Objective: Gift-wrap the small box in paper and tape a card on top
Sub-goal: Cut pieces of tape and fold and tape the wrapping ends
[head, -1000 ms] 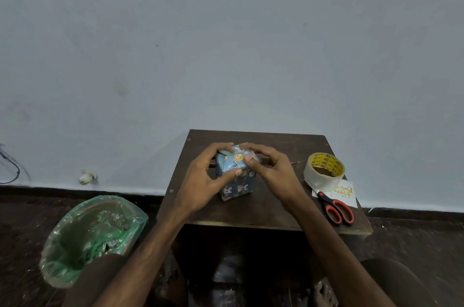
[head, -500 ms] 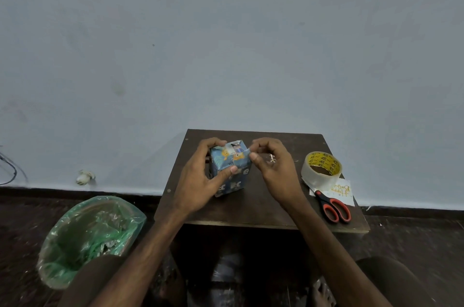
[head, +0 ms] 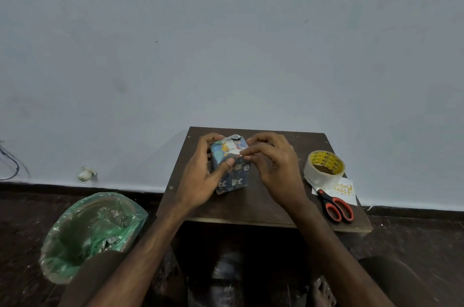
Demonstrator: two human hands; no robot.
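A small box (head: 233,177) wrapped in blue cartoon-print paper stands upright on the dark wooden table (head: 251,208). Its top paper flaps are partly folded, and a bit of the printed box shows there. My left hand (head: 200,178) grips the box from the left, thumb on its front face and fingers round the back. My right hand (head: 273,166) pinches the paper edge at the box's top right corner. A white card (head: 345,192) with yellow writing lies at the table's right edge, partly under the tape roll and scissors.
A roll of clear tape (head: 324,168) with a yellow core sits right of my hand. Red-handled scissors (head: 335,206) lie over the card near the front right corner. A bin lined with a green bag (head: 93,234) stands on the floor at left. The wall is close behind.
The box has been turned and lifted slightly at the top. My right hand moved from pressing the top flap to pinching the paper edge at the top right corner.
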